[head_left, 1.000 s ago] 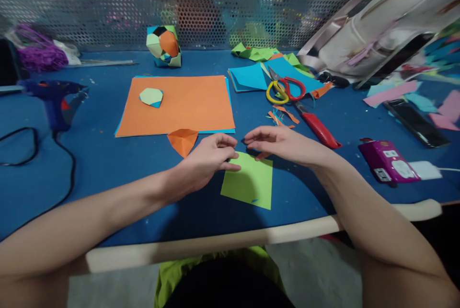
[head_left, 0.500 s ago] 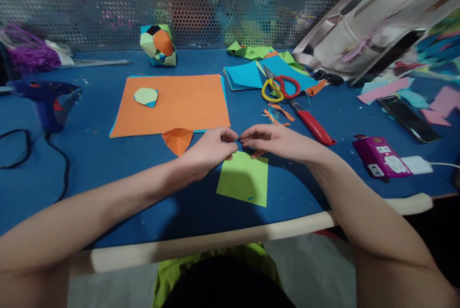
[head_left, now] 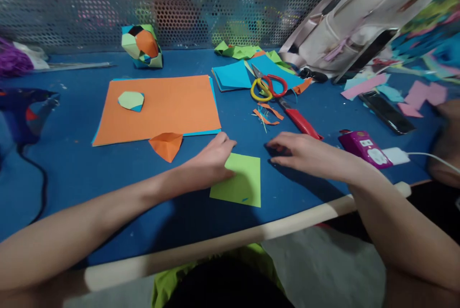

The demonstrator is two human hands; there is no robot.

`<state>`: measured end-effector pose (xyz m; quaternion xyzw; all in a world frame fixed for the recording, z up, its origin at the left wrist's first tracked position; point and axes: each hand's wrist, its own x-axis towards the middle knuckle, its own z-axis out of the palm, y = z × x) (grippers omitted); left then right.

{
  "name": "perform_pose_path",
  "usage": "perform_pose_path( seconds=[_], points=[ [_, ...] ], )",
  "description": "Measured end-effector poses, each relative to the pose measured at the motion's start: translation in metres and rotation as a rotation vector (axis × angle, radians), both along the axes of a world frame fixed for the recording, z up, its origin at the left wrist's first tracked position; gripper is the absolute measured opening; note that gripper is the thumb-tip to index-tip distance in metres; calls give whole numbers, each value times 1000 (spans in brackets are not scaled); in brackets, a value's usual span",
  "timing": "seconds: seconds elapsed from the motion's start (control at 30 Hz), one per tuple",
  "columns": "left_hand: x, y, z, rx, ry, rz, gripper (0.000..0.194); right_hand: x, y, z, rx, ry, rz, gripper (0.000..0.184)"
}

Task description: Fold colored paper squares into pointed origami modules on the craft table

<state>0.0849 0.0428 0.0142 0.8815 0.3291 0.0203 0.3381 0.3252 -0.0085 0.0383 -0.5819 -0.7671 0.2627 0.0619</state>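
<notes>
A square sheet of lime-green paper (head_left: 245, 181) lies flat on the blue table, with a tiny blue scrap near its lower edge. My left hand (head_left: 215, 159) is over the sheet's upper left side; its thumb and forefinger are apart, and nothing shows between them. To the right of the sheet, my right hand (head_left: 296, 151) hovers just above the table, open, fingers spread from the thumb. A folded orange paper piece (head_left: 166, 146) is left of my left hand. Behind it lies a stack of orange sheets (head_left: 165, 111) bearing a folded pale-green and blue piece (head_left: 131, 100).
Scissors (head_left: 269, 86) rest on blue paper squares (head_left: 232, 75), beside a red-handled cutter (head_left: 304, 123) and paper scraps. A paper ball (head_left: 143, 45) stands at the back. Left is a glue gun (head_left: 23, 109); right, a purple power adapter (head_left: 364, 147) and a phone (head_left: 387, 111).
My hands have drawn apart: the right has shifted right, off the green sheet's top edge, and the left now reaches over the sheet's left side. The whole view has shifted slightly.
</notes>
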Motion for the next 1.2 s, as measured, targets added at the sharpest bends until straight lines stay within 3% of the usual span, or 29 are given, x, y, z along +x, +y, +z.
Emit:
perform_pose_path(
  seconds=[0.2, 0.47, 0.6, 0.73, 0.77, 0.9, 0.93, 1.0, 1.07, 1.1, 1.2],
  points=[
    [2, 13, -3, 34, 107, -90, 31, 12, -36, -12, 87, 18, 13, 19],
    [3, 11, 7, 3, 152, -127, 10, 20, -36, -26, 232, -30, -178, 16],
    [0, 5, 8, -15, 130, -134, 11, 14, -38, -19, 125, 17, -88, 18],
    [-5, -2, 5, 40, 63, -113, 9, 8, -44, -7, 182, 65, -238, 18],
    [-6, -4, 4, 62, 46, -101, 9, 7, -44, -6, 100, 134, -270, 20],
    [-11, -12, 3, 136, 1, -89, 12, 5, -35, -12, -610, 640, -259, 27],
    [-11, -13, 3, 151, -10, -91, 13, 8, -30, -15, -560, 772, -355, 27],
    [-13, -16, 2, 190, -26, -95, 14, 16, -20, -18, -213, 948, -558, 24],
    [-14, -20, 2, 240, -30, -107, 18, 26, -14, -16, -101, 970, -593, 25],
    [-15, -21, 3, 263, -28, -118, 20, 30, -13, -13, -164, 951, -572, 25],
    [-19, -27, 6, 314, -15, -164, 26, 38, -10, -4, -627, 760, -376, 28]
  ],
)
